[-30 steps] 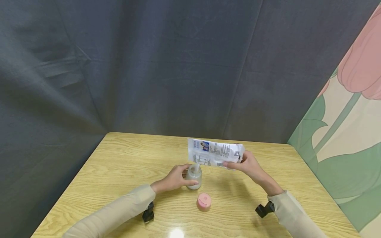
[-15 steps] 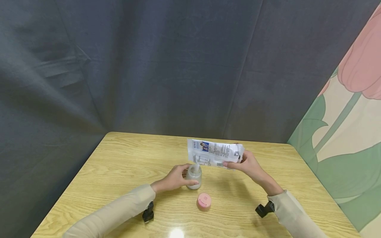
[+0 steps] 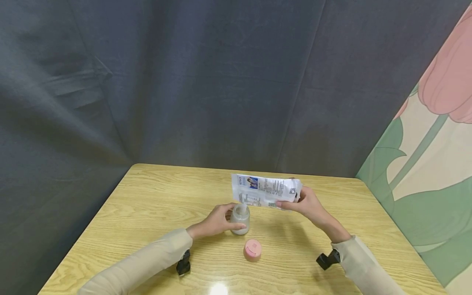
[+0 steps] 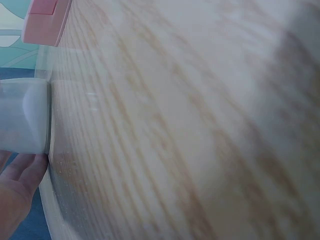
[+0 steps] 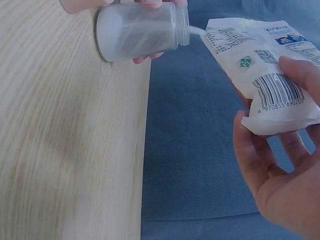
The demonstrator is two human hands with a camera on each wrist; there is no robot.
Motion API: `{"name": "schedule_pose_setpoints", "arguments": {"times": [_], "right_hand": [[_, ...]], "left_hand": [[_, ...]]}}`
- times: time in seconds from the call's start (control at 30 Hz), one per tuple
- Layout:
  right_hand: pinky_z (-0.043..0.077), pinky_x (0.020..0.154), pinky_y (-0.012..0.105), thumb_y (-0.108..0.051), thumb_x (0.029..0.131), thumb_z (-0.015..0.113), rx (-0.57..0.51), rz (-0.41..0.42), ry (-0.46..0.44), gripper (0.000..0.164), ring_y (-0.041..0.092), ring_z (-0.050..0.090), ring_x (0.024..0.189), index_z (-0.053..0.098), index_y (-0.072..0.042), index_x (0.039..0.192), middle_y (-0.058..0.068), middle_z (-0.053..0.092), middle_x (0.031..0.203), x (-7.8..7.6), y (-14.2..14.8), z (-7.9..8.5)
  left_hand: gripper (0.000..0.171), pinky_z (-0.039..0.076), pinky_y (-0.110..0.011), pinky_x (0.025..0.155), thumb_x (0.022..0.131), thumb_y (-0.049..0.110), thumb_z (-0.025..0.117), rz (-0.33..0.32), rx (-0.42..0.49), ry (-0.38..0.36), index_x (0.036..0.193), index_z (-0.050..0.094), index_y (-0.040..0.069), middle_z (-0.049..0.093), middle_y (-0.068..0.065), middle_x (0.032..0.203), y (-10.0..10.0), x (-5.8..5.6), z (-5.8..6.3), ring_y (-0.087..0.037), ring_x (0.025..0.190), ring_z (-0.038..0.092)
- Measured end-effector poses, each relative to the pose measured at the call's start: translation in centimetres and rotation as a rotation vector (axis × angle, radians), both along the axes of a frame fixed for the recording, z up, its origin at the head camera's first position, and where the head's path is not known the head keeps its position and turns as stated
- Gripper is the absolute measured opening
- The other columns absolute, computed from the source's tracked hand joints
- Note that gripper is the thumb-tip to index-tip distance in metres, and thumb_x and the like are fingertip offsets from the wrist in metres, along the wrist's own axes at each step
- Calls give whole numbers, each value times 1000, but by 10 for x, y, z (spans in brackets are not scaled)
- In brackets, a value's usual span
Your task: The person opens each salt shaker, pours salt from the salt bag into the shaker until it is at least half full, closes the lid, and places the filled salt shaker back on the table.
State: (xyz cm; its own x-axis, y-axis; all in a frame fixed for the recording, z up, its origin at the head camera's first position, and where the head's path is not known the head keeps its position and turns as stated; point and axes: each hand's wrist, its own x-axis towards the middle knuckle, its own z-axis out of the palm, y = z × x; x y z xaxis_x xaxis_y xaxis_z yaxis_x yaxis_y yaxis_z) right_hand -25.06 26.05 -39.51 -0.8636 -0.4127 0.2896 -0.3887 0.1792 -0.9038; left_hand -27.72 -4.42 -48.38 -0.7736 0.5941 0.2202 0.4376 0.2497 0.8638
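Note:
A small clear glass jar (image 3: 241,223) stands upright on the table, with white contents inside. My left hand (image 3: 219,221) grips it from the left, thumb in front and fingers behind. Above and to the right, my right hand (image 3: 309,205) holds a printed white packet (image 5: 280,65) by its end. The packet lies tilted on its side, one corner over the jar's mouth. From that corner a thin white stream (image 5: 198,31) runs into the jar (image 5: 135,32). In front of the jar rests a pink lid (image 3: 253,248), also at the top of the left wrist view.
The light wooden table (image 3: 147,192) carries these things. Behind it and at the left hangs a dark grey-blue cloth (image 3: 221,82). A wall with painted flowers (image 3: 435,164) borders the right side. Black wrist cameras (image 3: 183,263) hang under both cuffs.
The packet's left end has dipped very slightly while white stuff keeps running into the jar. Both hands, the jar and the pink lid stay in place.

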Motion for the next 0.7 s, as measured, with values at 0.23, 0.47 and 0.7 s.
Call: {"name": "schedule_pose_setpoints", "arguments": {"times": [0.23,0.47,0.7], "right_hand": [[59,78,37,-1,85,76,-3,5,2,43,25,69,100,60,-2,125,10,69,119,1,0,1],[59,79,37,-1,85,76,2,8,7,43,25,69,100,60,-2,125,12,68,120,1,0,1],[59,79,37,-1,85,76,11,7,14,43,25,69,101,59,-3,125,13,67,121,1,0,2]], "left_hand": [[60,51,-29,95,84,18,81,4,-23,-2,135,55,1,64,-11,126,0,-1,0,-24,113,64],[60,50,-27,95,85,19,81,6,-36,5,135,55,0,64,-11,126,0,0,1,-24,113,64],[59,50,-27,95,85,19,81,7,-37,-1,135,55,0,65,-11,125,-1,0,1,-23,113,64]]}}
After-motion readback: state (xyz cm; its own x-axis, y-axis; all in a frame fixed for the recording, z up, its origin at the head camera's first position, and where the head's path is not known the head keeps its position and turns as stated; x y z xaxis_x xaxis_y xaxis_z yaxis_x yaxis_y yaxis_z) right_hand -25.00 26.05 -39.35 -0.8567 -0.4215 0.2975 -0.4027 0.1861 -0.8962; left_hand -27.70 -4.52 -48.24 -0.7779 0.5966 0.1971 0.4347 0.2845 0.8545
